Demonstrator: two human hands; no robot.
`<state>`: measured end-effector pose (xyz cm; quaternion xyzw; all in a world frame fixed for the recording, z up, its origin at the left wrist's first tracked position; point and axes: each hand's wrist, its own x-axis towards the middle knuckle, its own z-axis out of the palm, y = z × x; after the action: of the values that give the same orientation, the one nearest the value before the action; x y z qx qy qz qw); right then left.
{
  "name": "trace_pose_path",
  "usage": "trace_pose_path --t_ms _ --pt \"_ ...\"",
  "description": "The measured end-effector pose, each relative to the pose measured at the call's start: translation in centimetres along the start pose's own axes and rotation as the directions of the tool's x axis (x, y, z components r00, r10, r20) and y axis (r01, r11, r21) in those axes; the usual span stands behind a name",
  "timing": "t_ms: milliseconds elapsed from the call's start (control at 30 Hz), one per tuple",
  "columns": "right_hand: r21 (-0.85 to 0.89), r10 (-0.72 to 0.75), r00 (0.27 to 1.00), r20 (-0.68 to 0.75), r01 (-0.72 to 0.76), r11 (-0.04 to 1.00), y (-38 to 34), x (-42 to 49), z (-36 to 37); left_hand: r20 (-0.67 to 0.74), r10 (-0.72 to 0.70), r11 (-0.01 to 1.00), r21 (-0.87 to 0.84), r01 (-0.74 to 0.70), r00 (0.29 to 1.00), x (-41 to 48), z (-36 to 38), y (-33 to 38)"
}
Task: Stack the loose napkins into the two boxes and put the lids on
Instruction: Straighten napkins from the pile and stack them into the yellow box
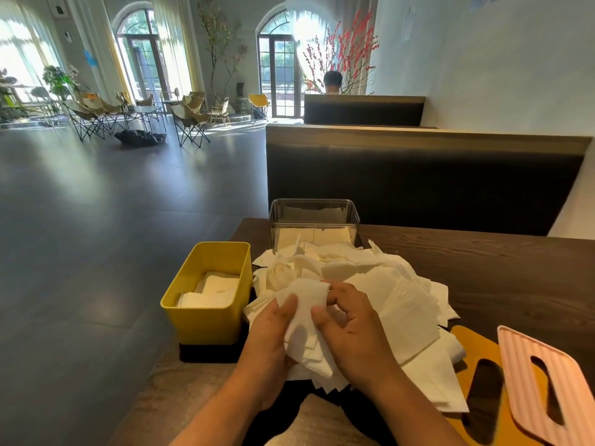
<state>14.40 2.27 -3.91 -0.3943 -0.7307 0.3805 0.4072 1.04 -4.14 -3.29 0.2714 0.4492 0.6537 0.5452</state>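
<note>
The dark wood table (pixel 499 272) carries a sprawling pile of loose napkins (pixel 386 304), its sheets overlapping at all angles. That disorder looks like the main risk: lifting one bundle could drag neighbours along or push sheets off the near edge at 6 o'clock. The clear box (pixel 314 220) stands at 12 o'clock from the pile and the yellow box (pixel 206 323) at 9 o'clock, each with only a low layer of napkins inside. The yellow lid (pixel 463 342) and pink lid (pixel 573 391) lie at 4 o'clock, partly under stray sheets, so they could snag. The left hand (pixel 270 339) and right hand (pixel 357 326) both curl round a crumpled bundle of napkins (pixel 306 292). If these go in unsquared, they would likely stack crooked and jam a lid.
</note>
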Motion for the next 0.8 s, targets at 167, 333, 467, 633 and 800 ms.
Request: trace_pose_path --t_ms 167,333,467,633,800 --pt "0.084 0.125 0.991 -0.048 -0.121 0.989 0.1 0.3 -1.3 0.007 0.042 0.999 -0.021 -0.042 0.999 0.3 -0.6 -0.1" --pt "0.181 0.204 0.978 0.042 -0.208 0.961 0.2 0.4 -1.6 -0.012 0.012 0.994 -0.107 -0.013 1.000 0.3 -0.6 0.3" --pt "0.353 0.240 0.961 0.135 -0.273 0.895 0.1 0.4 -1.6 -0.003 0.017 0.989 -0.144 -0.017 1.000 0.2 -0.5 0.2" --pt "0.450 0.277 0.955 0.107 -0.295 0.843 0.0 0.5 -1.8 -0.022 0.005 0.992 -0.125 -0.008 1.000 0.3 -0.7 0.1" --pt "0.648 0.298 0.953 -0.059 -0.191 0.738 -0.4 0.8 -3.2 -0.014 -0.013 0.998 -0.055 0.012 1.000 0.4 -0.7 0.1"
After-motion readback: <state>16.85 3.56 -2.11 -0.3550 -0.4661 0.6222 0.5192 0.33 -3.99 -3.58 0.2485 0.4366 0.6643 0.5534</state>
